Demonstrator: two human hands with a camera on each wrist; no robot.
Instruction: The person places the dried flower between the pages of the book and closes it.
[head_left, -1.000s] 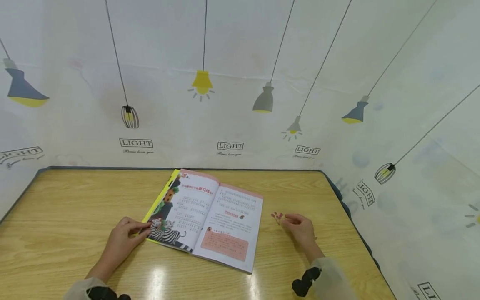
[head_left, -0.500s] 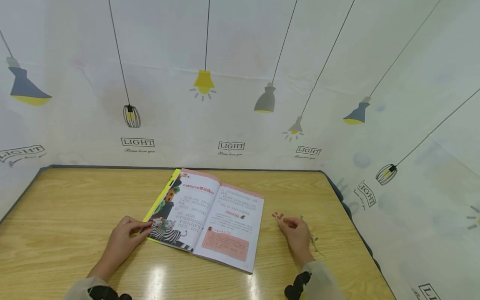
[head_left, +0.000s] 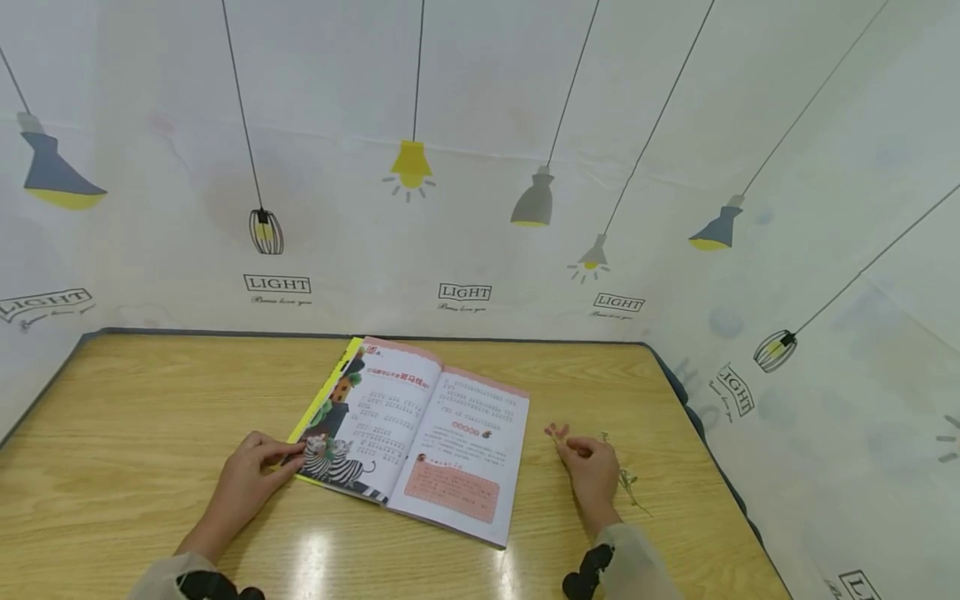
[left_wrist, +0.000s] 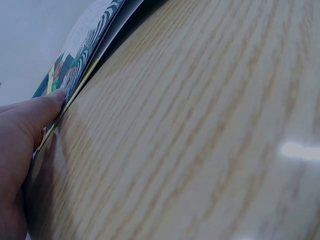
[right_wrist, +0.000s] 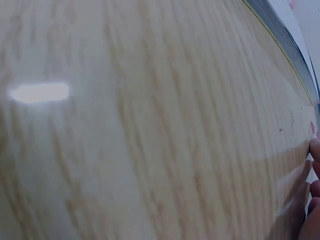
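An open book [head_left: 465, 454] with zebra pictures on its left page lies slightly turned on the wooden table. My left hand [head_left: 247, 479] pinches its lower left edge; in the left wrist view the thumb [left_wrist: 52, 102] presses on the zebra page. Right of the book, my right hand [head_left: 592, 475] pinches a small sprig with reddish-pink petals [head_left: 557, 431] between thumb and forefinger, close over the table. Just beyond that hand lies a thin green sprig [head_left: 627, 479], partly hidden by it. In the right wrist view only fingertips [right_wrist: 315, 150] show at the right edge.
The light wood table [head_left: 150, 400] ends at a dark edging along the back. Behind and to the right hangs a pale cloth [head_left: 337, 183] printed with lamps and the word LIGHT. Each wrist carries a black strap.
My right hand has shifted left and a little toward me, uncovering the green sprig on the table. The left hand and book stay in place; the head view has turned slightly.
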